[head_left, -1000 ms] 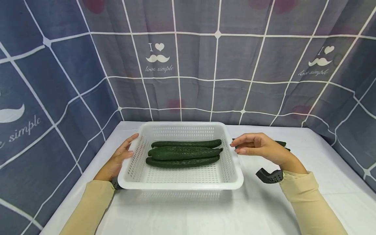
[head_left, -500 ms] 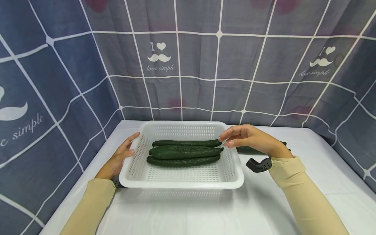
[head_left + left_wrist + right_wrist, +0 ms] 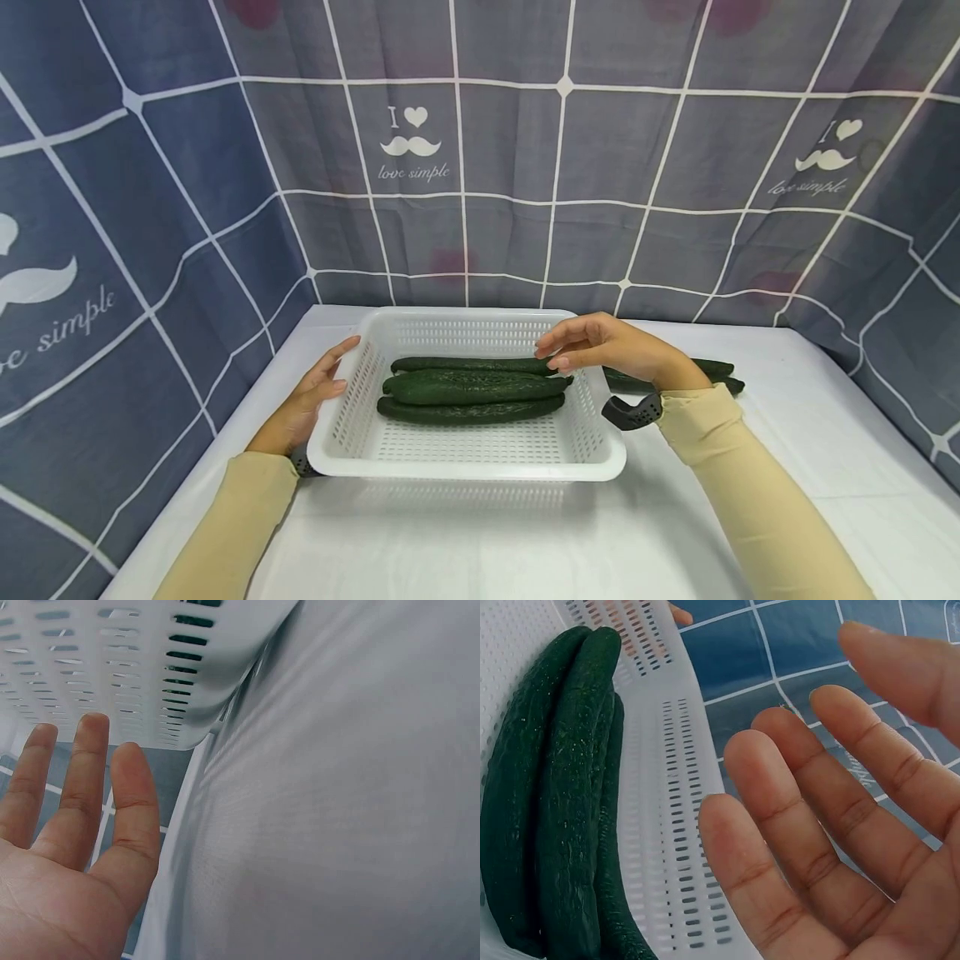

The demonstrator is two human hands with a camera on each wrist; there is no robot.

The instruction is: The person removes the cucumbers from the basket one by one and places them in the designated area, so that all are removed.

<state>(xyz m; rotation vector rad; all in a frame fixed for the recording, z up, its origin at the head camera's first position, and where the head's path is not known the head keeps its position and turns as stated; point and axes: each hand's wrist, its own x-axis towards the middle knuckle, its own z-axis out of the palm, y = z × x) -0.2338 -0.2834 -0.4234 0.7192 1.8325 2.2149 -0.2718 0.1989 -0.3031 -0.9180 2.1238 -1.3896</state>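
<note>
A white perforated plastic basket (image 3: 465, 469) stands on the white table, with three dark green cucumbers (image 3: 477, 387) lying side by side in it. My left hand (image 3: 306, 402) is at the basket's left side. In the left wrist view, its straight fingers (image 3: 90, 761) spread beside the slotted wall. My right hand (image 3: 615, 348) hovers over the basket's right rim, fingertips near the right ends of the cucumbers. Its relaxed fingers (image 3: 769, 780) hold nothing in the right wrist view. Several more cucumbers (image 3: 716, 367) lie on the table right of the basket, partly behind the right hand.
A white cloth (image 3: 525, 550) covers the table. Behind and on both sides hangs a blue-grey curtain (image 3: 502, 142) with white grid lines. Each wrist wears a black camera mount; the right one (image 3: 633, 412) sits close by the basket's right rim.
My right hand has moved left from outside the basket's right rim to over the cucumbers' right ends. The left hand has stayed at the basket's left side.
</note>
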